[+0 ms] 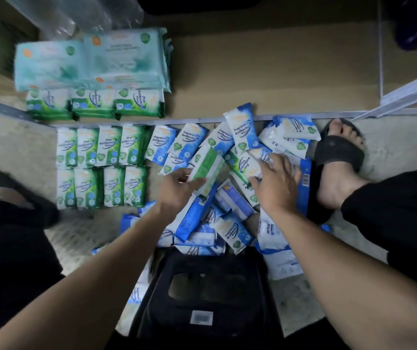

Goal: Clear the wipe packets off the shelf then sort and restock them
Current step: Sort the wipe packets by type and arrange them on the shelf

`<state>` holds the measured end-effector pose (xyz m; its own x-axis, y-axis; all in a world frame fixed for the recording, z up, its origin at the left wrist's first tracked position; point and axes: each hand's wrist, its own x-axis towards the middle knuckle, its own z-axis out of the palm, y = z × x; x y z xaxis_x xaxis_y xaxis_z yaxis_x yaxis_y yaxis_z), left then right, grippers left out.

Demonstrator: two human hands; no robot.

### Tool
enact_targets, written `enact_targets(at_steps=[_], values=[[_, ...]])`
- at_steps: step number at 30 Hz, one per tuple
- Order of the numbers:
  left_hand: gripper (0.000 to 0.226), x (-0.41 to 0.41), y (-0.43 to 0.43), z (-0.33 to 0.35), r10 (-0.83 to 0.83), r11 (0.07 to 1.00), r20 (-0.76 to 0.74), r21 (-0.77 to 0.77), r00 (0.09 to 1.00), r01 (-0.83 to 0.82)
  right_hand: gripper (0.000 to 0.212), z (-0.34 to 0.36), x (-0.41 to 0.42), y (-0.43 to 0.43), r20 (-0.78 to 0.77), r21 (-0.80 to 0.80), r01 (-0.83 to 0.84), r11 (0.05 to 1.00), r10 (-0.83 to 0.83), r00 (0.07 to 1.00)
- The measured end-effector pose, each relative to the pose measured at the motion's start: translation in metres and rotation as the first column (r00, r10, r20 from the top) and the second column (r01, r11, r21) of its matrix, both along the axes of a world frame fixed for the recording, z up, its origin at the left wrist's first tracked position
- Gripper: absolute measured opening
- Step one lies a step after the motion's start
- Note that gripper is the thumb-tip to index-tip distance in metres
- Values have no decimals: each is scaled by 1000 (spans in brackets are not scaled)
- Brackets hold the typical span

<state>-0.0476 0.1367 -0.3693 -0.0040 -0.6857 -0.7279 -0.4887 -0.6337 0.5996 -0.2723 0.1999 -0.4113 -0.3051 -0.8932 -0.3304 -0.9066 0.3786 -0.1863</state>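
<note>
Head view: the left hand point(177, 186) has its grip curled round a white wipe packet with a green label point(205, 168), held over the loose heap of blue-and-white wipe packets point(230, 231) on the pale floor point(20, 142). The right hand point(277, 184), grip released, spreads its fingers on that heap. Green-and-white pine wipe packets point(101, 168) lie in two neat rows to the left, below the brown shelf point(265, 72).

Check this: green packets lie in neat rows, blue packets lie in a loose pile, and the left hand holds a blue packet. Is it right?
One point is wrong. The head view shows the left hand holding a green-and-white packet, not a blue one. The green packets in rows and the blue packets in a pile are as you say.
</note>
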Motion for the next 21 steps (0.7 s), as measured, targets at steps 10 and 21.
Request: enact_targets(at_steps=[10,21], values=[[36,63,45,-7,-286,737,565,-386,774,554,68,-15,28,-26,-155,215,15,976,19,988],[21,52,52,-25,-332,820,535,-243,777,518,59,0,22,-26,-223,242,-3,970,59,973]])
